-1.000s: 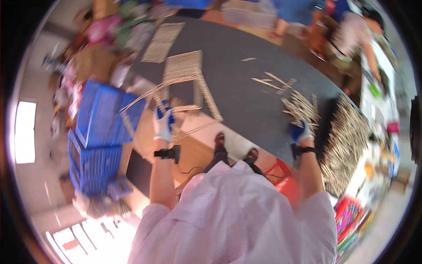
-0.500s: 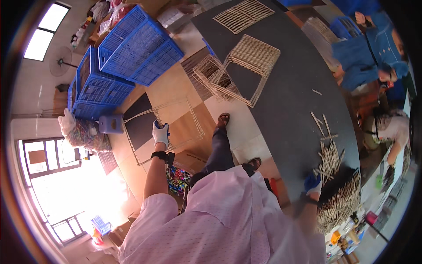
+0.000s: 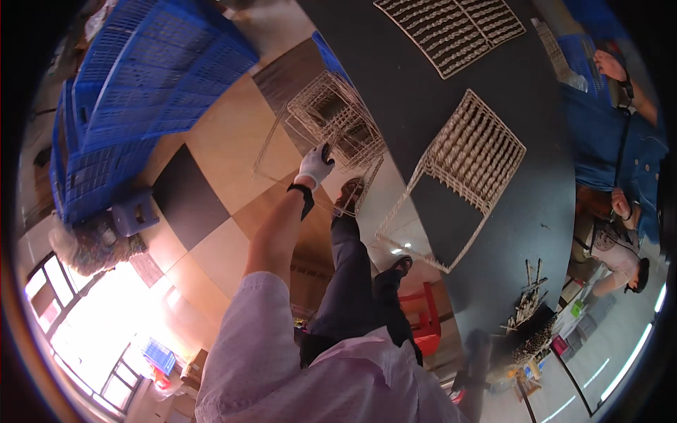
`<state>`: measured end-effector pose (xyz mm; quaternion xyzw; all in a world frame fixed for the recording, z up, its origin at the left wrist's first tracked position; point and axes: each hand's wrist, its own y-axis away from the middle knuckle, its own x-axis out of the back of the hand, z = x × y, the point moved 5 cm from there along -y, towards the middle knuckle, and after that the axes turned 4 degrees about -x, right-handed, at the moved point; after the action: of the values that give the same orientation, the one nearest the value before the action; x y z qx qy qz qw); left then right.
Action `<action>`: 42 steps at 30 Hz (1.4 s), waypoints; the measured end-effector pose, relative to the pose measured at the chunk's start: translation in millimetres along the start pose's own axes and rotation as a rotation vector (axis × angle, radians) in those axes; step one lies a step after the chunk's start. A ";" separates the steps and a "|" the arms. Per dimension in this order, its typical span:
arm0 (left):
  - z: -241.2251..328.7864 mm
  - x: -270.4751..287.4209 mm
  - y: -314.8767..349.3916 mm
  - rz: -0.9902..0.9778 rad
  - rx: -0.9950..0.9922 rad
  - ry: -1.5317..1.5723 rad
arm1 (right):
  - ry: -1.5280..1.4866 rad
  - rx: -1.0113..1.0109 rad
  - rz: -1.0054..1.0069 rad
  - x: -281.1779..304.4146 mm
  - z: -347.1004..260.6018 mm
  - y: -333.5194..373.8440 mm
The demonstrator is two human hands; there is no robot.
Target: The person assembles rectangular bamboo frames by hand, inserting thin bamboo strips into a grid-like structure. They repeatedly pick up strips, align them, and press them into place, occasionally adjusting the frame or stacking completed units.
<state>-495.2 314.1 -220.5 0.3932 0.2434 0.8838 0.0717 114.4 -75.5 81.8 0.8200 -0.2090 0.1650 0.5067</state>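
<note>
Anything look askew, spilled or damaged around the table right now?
Two things look untidy: the woven panels sit with their open end jutting past the edge of the table, and the sticks lie in a loose jumble, pointing different ways. No spill or breakage stands out.

My camera, the left of two fisheyes worn on my head, looks steeply down past my shirt (image 3: 338, 395), very close at the near edge, to my left hand (image 3: 316, 166) farther off. Its wide view takes in the floor (image 3: 226, 127) on the left and the dark table (image 3: 532, 201) on the right, bending straight edges toward its rim.
</note>
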 end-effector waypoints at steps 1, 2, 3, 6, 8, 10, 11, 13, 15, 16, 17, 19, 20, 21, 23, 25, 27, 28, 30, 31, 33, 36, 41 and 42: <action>4.0 -4.5 -24.8 -0.058 -0.003 -0.018 | -0.035 0.029 -0.034 -12.5 -19.4 8.6; 7.3 -9.0 -47.4 -0.127 0.004 -0.036 | 0.119 0.067 0.010 -22.9 -36.0 13.0; 9.6 -12.9 -67.7 -0.197 0.019 -0.053 | 0.277 0.184 -0.004 -37.7 -52.9 19.1; 20.9 -14.9 -110.1 -0.079 -0.029 -0.471 | 0.371 0.130 0.007 -70.2 -79.5 26.8; 26.5 -17.4 -120.8 -0.017 -0.061 -0.449 | 0.273 -0.127 0.072 -83.1 -91.8 23.8; 29.9 -17.1 -117.1 0.034 -0.088 -0.334 | 0.114 -0.113 0.081 -107.6 -114.1 22.4; 31.7 -18.1 -109.3 0.035 -0.099 -0.222 | 0.136 -0.129 0.004 -125.7 -125.1 10.4; 39.2 -17.6 -86.3 0.069 -0.120 -0.009 | 0.186 -0.002 -0.004 -153.5 -153.7 -1.8; 43.0 -16.6 -47.7 0.065 -0.078 0.235 | 0.448 0.131 0.127 -167.9 -191.3 -13.1; 44.9 -18.3 -29.7 0.015 -0.013 0.369 | 0.485 0.311 0.178 -178.0 -217.0 -15.2; 50.4 -23.9 -6.2 -0.084 0.031 0.604 | 0.506 0.496 0.229 -186.3 -246.0 -18.7; 69.0 -31.0 39.4 -0.260 0.083 0.969 | 0.731 0.826 0.389 -200.0 -313.8 -32.1; 80.5 -32.5 61.0 -0.328 0.103 1.090 | 0.752 0.892 0.406 -205.3 -342.9 -40.8; 91.2 -28.4 79.2 -0.368 0.127 1.264 | 0.762 0.931 0.430 -211.4 -372.4 -55.0; 112.2 -17.6 113.8 -0.454 0.272 1.559 | 0.801 1.094 0.430 -230.8 -429.1 -88.1; 121.6 13.4 142.3 0.014 0.238 1.216 | 0.927 1.122 0.416 -252.8 -466.7 -119.5; 146.8 54.6 170.2 0.425 -0.009 0.860 | 1.103 1.044 0.360 -269.5 -478.3 -134.5; 163.3 60.1 186.5 0.399 -0.076 0.956 | 1.176 0.997 0.329 -276.0 -481.5 -137.7; 207.3 62.7 213.2 0.290 -0.342 0.680 | 1.267 0.867 0.264 -278.9 -481.2 -135.7; 229.4 48.7 219.8 0.136 -0.406 0.658 | 1.284 0.792 0.236 -275.7 -478.9 -132.6; 268.7 9.8 215.2 0.013 -0.387 0.620 | 1.275 0.709 0.241 -263.7 -471.3 -124.5; 285.0 -35.5 189.8 0.094 -0.104 0.736 | 1.180 0.616 0.223 -236.6 -435.2 -121.4; 280.3 -73.5 171.3 0.231 -0.012 0.646 | 0.631 0.652 0.144 -187.4 -335.8 -126.4; 279.8 -76.7 168.3 0.212 -0.003 0.708 | 0.423 0.600 0.025 -179.8 -317.9 -130.3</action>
<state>-227.9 247.7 -29.2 0.0860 0.2098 0.9679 -0.1084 7.9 294.2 33.2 0.8772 -0.0521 0.3912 0.2733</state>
